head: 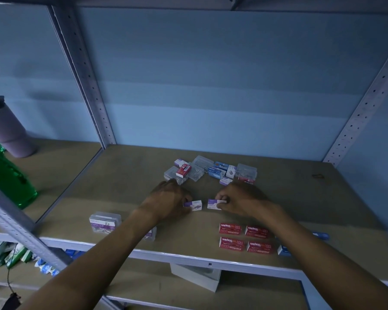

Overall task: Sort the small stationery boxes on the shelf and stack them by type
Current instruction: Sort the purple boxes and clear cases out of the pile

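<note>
1. The left hand [168,198] is pinching a purple-and-white box [195,205] resting on the shelf [126,175]
2. The right hand [240,198] is gripping a second purple box [213,204] just beside it, at 3 o'clock
3. Four red staple boxes [244,239] are lying at 5 o'clock; an unsorted pile [211,170] is sitting at 12 o'clock

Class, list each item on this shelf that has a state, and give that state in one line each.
Left hand: gripping purple-and-white box.
Right hand: gripping second purple-and-white box.
Four red staples boxes: flat, arranged two by two.
Clear plastic paper-clip case: closed.
Mixed pile of boxes: unsorted.
</note>
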Motion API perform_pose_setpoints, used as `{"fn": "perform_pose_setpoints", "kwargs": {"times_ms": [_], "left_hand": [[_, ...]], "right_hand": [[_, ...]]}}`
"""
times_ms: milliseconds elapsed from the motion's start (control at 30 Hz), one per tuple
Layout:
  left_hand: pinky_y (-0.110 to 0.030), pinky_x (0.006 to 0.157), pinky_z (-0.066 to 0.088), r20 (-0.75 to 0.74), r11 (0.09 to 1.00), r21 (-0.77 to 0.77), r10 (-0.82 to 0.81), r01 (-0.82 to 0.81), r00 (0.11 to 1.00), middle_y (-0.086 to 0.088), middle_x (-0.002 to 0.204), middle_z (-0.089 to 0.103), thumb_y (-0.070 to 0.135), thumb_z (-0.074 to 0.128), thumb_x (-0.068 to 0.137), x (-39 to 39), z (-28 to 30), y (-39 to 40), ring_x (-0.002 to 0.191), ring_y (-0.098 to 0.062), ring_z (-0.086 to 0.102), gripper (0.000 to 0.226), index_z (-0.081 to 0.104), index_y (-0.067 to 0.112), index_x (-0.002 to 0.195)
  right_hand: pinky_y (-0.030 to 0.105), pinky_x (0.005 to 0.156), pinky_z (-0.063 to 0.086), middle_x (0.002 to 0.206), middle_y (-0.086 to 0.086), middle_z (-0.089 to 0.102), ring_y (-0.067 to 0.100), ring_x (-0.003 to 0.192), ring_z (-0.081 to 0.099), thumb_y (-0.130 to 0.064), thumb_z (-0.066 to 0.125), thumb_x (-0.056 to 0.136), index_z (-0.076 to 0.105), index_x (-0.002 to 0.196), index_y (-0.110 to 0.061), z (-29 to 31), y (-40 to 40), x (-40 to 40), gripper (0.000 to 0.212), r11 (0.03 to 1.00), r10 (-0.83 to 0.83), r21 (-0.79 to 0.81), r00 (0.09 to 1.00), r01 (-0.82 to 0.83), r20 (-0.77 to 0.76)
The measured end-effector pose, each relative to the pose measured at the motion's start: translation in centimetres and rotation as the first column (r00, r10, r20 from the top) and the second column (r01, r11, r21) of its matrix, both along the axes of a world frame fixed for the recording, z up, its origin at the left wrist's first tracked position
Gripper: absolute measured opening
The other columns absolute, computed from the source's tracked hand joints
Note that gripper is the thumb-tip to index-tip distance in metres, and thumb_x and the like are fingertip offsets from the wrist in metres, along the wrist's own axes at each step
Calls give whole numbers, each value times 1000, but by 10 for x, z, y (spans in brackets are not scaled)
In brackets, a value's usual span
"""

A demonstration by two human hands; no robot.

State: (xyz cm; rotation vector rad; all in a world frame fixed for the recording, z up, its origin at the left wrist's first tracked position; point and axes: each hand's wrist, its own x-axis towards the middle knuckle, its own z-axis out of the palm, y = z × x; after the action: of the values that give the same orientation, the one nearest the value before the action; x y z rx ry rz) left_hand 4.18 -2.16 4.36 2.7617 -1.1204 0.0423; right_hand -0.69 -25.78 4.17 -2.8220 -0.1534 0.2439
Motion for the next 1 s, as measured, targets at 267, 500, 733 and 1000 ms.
{"fn": "perform_pose_setpoints", "kwargs": {"times_ms": [267,500,733,1000], "left_hand": [[-19,86,43,-103,999,-34,37,-41,994,11,102,71,40,69,80,0,1,5,101,-13,62,16,75,35,95],[-29,95,47,-118,998,53,-33,40,992,12,100,72,39,70,82,-7,5,17,99,-11,59,14,75,35,95],[-25,92,35,-62,989,105,-98,105,993,4,105,68,47,62,88,-20,7,34,107,-15,48,23,73,38,106],[-20,76,26,-54,977,80,-192,196,980,17,98,70,48,63,86,-27,8,52,107,-12,43,20,73,42,103]], "right_hand": [[27,71,56,89,-16,75,1,72,61,-43,66,88,77,94,-37,-4,6,-6,13,1000,-14,-12,1000,14,26],[31,71,59,87,-13,76,5,74,68,-46,65,87,77,94,-33,-1,25,-18,19,996,84,-6,996,-84,-9],[28,74,58,90,-16,77,0,76,68,-42,73,85,79,94,-32,3,38,-28,15,993,111,38,993,-110,-29],[26,76,59,86,-19,77,-8,74,67,-45,75,81,80,96,-34,2,40,-42,19,985,134,102,991,-136,32]]}}
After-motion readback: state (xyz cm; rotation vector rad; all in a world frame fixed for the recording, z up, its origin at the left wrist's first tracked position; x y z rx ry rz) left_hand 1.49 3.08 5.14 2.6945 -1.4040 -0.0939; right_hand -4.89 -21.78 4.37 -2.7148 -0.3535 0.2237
